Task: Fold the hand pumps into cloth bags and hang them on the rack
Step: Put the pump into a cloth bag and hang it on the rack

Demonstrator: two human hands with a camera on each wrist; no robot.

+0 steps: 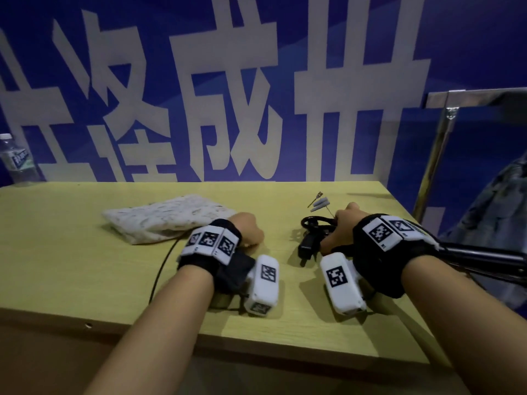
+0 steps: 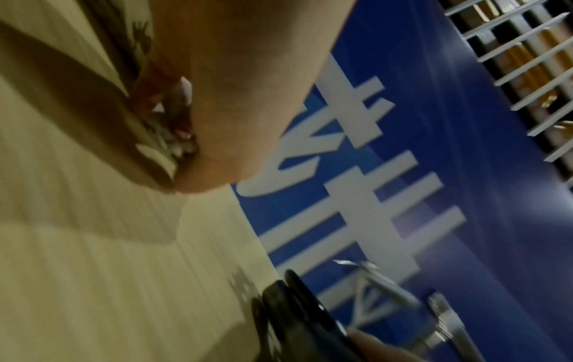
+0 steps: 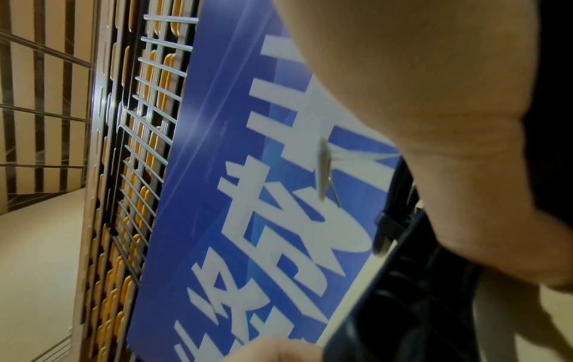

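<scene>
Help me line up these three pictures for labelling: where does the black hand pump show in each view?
Head view: the black hand pump lies right of centre on the table, held by the right hand.
Left wrist view: a blurred black shape at the bottom centre.
Right wrist view: the dark body at the lower right, under the palm.
Shared landmark: the blue banner with white characters.
</scene>
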